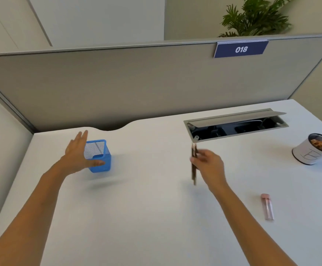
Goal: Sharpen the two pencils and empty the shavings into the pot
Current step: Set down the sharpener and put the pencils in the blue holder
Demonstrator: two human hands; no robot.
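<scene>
Lying nearest on the white bench (156, 217), to the right, a pink sharpener (267, 206) is seen flat on the surface, its capped end pointing away; nothing is touching it. Two bare forearms are stretched forward over the bench from the lower edge of the view.

Farther in, the two pencils (194, 164) are held together, roughly upright, in the right hand (210, 166); its fingers (197, 157) are clamped on them about midway along, and the lower ends are raised off the surface. The pencils are blurred, so their tips cannot be judged.

At much the same depth on the left, the left hand (77, 156) is held with fingers spread apart, the palm turned toward a blue mesh cup (100, 158). The thumb is seen across the cup's near wall; whether it is actually touching cannot be told. The cup appears empty.

Toward the right edge, well apart from both hands, the pot (313, 149) is standing upright: a white cylinder with a dark mesh rim, brownish shavings visible inside.

Beyond the right hand, a cable hatch (235, 123) is set into the bench with its grey lid propped open. Behind it a grey partition (118, 87) is fitted, carrying a blue tag (240, 49) marked 018, and a green plant (256, 16) is seen above it.
</scene>
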